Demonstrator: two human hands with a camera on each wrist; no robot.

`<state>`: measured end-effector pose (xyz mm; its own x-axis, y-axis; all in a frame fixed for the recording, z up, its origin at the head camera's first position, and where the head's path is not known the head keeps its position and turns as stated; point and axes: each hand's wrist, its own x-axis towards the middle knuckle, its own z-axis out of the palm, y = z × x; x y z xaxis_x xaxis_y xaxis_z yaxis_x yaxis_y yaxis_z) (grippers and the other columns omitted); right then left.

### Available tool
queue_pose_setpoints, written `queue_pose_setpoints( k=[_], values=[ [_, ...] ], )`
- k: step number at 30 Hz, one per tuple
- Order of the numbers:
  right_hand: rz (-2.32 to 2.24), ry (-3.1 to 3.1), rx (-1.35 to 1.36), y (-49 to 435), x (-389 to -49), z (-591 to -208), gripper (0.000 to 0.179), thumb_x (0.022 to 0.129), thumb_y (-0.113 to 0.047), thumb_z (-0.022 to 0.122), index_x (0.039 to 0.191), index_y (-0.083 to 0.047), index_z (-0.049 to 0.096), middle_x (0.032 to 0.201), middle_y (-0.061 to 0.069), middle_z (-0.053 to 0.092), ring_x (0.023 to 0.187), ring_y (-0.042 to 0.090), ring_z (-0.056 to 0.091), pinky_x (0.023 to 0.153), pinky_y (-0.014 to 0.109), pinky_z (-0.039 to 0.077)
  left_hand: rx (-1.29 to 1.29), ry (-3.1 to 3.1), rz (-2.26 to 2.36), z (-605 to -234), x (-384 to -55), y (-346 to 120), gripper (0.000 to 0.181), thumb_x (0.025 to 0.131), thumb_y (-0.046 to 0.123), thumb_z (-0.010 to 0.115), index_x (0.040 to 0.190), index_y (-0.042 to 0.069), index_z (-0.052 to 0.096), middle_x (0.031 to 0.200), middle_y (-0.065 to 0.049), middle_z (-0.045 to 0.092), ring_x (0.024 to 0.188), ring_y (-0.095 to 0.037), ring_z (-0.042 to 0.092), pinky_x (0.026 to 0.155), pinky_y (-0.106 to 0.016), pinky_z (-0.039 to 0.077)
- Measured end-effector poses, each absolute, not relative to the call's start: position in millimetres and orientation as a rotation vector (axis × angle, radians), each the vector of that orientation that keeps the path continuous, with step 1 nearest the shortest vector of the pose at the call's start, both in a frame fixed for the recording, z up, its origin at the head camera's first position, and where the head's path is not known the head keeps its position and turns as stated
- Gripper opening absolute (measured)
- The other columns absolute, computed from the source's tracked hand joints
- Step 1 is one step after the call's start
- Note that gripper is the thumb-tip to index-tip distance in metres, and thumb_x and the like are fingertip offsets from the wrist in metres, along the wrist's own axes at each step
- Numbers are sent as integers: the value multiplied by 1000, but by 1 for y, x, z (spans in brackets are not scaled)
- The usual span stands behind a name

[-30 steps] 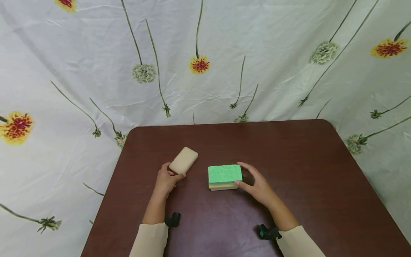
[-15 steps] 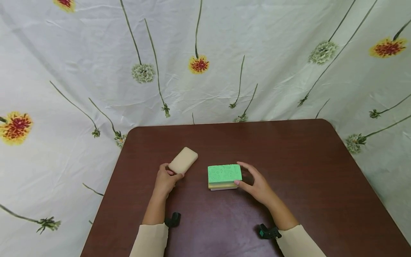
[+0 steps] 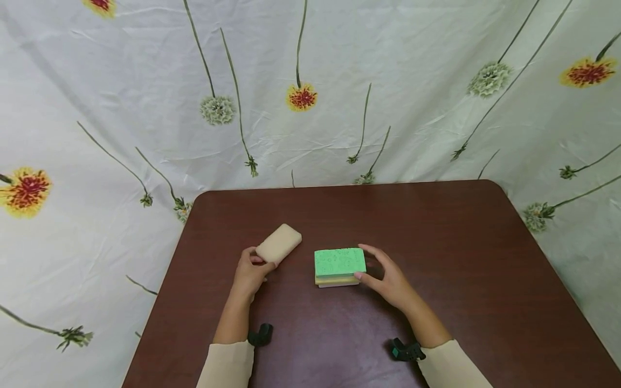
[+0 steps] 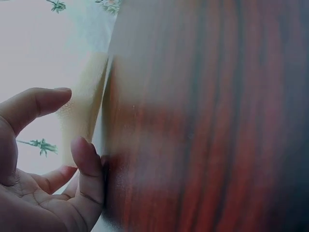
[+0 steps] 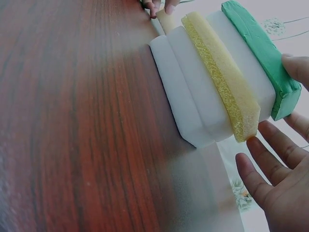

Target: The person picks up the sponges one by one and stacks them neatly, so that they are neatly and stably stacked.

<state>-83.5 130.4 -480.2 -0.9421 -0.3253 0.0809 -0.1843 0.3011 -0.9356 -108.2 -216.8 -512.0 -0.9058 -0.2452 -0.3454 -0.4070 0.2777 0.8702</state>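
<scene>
A cream rectangular sponge point(image 3: 278, 243) lies slanted just above the table, left of centre. My left hand point(image 3: 249, 275) grips its near end between thumb and fingers; the left wrist view shows the sponge point(image 4: 84, 111) edge-on beside the tabletop. To its right stands a sponge stack with a green sponge point(image 3: 339, 262) on top. In the right wrist view a white block, a yellow sponge point(image 5: 222, 77) and two more white blocks point(image 5: 183, 92) lie under the green one. My right hand point(image 3: 390, 280) holds the stack's right end, thumb at the front corner and index finger at the back.
The dark brown table point(image 3: 461, 258) has rounded far corners. A white cloth point(image 3: 412, 64) printed with flowers hangs behind it and on both sides. Each wrist wears a black strap device, one on the left wrist point(image 3: 261, 335) and one on the right point(image 3: 406, 350).
The cream sponge in my left hand has shifted slightly to the right and nearer to me. The right hand and the stack stay in place.
</scene>
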Motion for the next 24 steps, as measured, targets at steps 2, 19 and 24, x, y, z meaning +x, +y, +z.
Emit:
queue_pose_setpoints(
  k=[2,19,24],
  values=[
    [-1724,2432,-477,131,-84,-480,65,93,-15,73,151,-19,44,155,13,43,135,43,48,109,65,39,-621,2376,1724,-512,-108,-217,82,87,13,76,153,6,29,129,-18,45,92,-20,55,69,-26,52],
    [-1736,2411,-485,132,-85,-481,65,93,-16,73,151,-20,44,156,13,42,136,42,47,109,64,39,-663,2282,1919,-510,-103,-217,76,90,20,75,153,10,34,151,-13,32,98,-13,59,85,-26,52],
    [-1743,2402,-487,132,-85,-482,65,94,-17,73,152,-19,43,156,13,42,136,42,48,109,64,40,-683,2292,1911,-508,-99,-216,77,91,23,75,154,12,34,141,-12,43,95,-19,60,87,-29,49]
  ],
)
